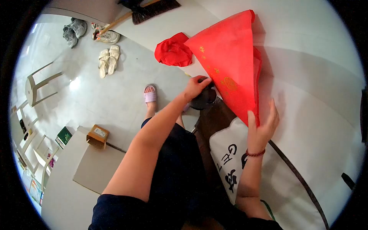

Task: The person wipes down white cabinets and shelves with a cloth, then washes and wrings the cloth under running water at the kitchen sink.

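Observation:
A red fabric piece with gold printing [230, 63], folded into a pointed shape and resembling a bag, leans against the white wall. My left hand [196, 88] is closed, its fingertips pinched at the fabric's lower left edge. Just below those fingers is a dark, rounded object [203, 100], partly covered by the hand. At the fabric's bottom corner, my right hand [262, 124] is open, thumb against the red material and fingers spread apart. A red cap-like cloth item [174, 50] lies beside the fabric's upper left side.
Beneath my right arm is a white bag with black lettering [230, 153]. Beige sandals [109, 61], grey shoes [74, 32] and a broom [153, 10] are at the upper left. A small cardboard box [97, 136] sits on a pale table [69, 184] to my left.

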Tool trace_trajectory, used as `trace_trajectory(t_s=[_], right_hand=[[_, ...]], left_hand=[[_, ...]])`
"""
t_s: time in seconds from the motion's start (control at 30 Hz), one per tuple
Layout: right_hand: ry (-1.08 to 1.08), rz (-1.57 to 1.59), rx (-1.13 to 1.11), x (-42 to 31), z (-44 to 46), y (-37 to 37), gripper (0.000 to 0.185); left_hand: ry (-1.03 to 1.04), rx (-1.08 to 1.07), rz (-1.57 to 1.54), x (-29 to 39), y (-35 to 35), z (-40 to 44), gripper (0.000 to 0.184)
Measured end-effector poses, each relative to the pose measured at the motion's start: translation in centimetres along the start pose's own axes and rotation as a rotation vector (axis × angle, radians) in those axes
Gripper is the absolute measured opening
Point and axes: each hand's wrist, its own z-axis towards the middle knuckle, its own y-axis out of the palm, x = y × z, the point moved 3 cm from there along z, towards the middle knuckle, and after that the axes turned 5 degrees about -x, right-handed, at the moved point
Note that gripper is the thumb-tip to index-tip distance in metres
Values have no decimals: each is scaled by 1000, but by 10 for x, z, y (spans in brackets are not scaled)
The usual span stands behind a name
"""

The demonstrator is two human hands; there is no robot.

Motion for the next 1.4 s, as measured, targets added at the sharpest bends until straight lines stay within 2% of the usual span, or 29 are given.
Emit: trace_trajectory(t_s=[0.07,0.1,0.13,0.17,0.2,0.23,0.3,0.37,0.47,0.57,0.67,0.7,0.73,0.77,0.8,0.83,0.87,0.9,0.97,1.03,1.1,1.2,1.3,1.33,1.37,1.4], right_hand=[[-26,443,-50,-19,-22,9,31],[-212,509,-243,-46,-20,14,31],[-277,597,-367,-66,-21,39,30],[-293,688,-444,-86,-16,67,30],[-180,757,-567,-99,-15,102,37],[-270,575,-547,-110,-8,139,54],[-258,499,-759,-136,15,195,71],[-385,327,-775,-151,41,244,80],[-351,25,-904,-147,57,299,73],[-510,-6,-592,-116,27,359,53],[-210,491,-677,-103,7,319,31],[-50,697,-745,-104,16,279,28],[112,904,-804,-108,29,230,25],[206,1246,-758,-100,35,189,26],[251,1330,-605,-104,53,112,29],[293,1287,-396,-82,56,82,37],[368,1511,-268,-76,63,38,42],[379,1547,-38,-58,63,8,42],[248,1486,196,-22,68,-37,39],[324,1445,227,0,60,-60,39],[350,1443,165,10,53,-62,41],[332,1409,57,15,43,-67,44],[257,1514,-27,23,42,-74,44],[354,1583,-96,31,40,-67,46],[391,1483,-188,31,44,-56,48],[383,1252,-445,39,47,-42,48]], left_hand=[[-126,47,-80,-18,-25,-18,43],[-184,67,-113,-25,-35,-27,43],[-187,82,-147,-29,-43,-38,41],[-184,97,-179,-31,-50,-49,39],[-145,119,-183,-36,-56,-60,38],[-164,140,-202,-38,-61,-72,38],[-198,167,-235,-42,-70,-90,38],[-284,191,-138,-68,-95,-102,38],[-285,230,-256,-51,-110,-136,34],[-249,246,-289,-53,-133,-147,30],[-183,245,-271,-43,-136,-148,25],[-198,208,-286,-30,-133,-145,26],[-98,174,-142,-20,-132,-139,30],[1,144,4,-10,-131,-133,33],[-14,71,58,13,-122,-131,41],[-27,-5,116,42,-109,-130,48],[21,-56,187,62,-93,-127,55],[72,-107,260,81,-75,-125,63],[432,-210,571,147,-29,-132,75],[677,-289,744,197,18,-140,76],[690,-348,993,213,58,-134,72],[620,-305,1342,199,83,-100,59],[571,-292,1242,193,67,-102,43],[582,-303,1207,192,58,-110,41],[596,-306,1174,192,48,-118,38],[607,-309,1138,191,42,-122,36]])
